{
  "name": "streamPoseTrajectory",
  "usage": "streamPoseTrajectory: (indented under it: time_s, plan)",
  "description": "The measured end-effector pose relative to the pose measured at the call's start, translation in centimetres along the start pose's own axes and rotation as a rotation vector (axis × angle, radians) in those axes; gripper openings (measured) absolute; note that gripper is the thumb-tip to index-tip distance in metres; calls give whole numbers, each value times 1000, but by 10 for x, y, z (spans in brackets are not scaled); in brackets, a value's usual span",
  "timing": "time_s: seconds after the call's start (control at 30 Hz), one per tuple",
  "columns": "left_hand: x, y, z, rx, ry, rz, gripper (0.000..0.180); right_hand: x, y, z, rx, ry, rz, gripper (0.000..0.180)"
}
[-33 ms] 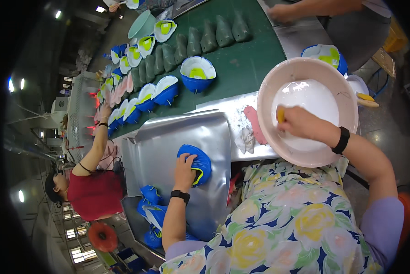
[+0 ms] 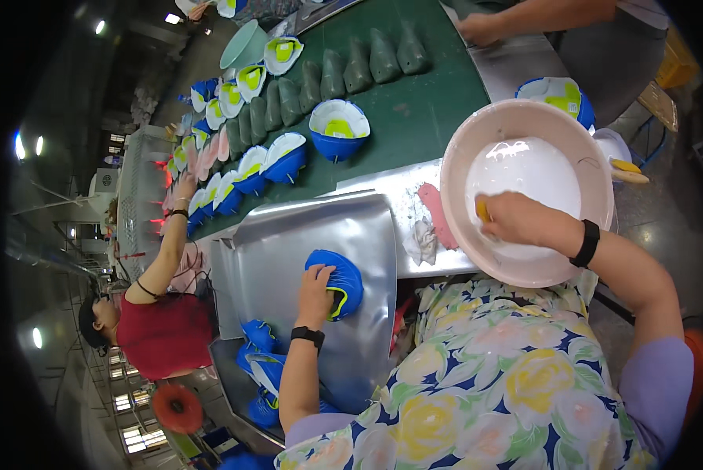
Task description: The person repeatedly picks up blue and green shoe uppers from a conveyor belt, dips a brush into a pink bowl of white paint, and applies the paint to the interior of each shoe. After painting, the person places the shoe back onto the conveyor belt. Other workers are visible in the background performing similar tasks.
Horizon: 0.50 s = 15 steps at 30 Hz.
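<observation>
Shoe upper: a blue shoe upper with a yellow-green edge is pressed flat on the silver sheet, left of the basin
Left hand: the left hand is spread open on the upper; wrist straight
Right hand: the right hand is closed on a yellow dauber inside the pink basin of white liquid
Care: the upper is best held still; excess liquid wiped off at the rim
Beyond the basin: blue shoe uppers in rows on the green belt

Most of the small yellow object behind the right hand's fingers, kind unclear.
</observation>
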<state>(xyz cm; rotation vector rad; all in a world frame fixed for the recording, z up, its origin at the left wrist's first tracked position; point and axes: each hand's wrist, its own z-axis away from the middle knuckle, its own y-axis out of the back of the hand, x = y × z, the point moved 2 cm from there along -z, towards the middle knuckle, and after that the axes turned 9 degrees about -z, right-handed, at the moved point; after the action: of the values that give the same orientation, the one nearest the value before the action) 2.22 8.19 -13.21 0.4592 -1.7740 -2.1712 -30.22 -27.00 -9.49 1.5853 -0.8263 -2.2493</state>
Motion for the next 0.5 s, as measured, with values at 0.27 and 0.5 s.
streamPoseTrajectory:
  time_s: [0.27,0.5]
  plan:
    - [12,88,-73,-111,43,1627,56,17,89,46,351,162,-95,21]
    - [166,125,-162,-470,-155,1772,67,-27,135,53,480,522,-275,18]
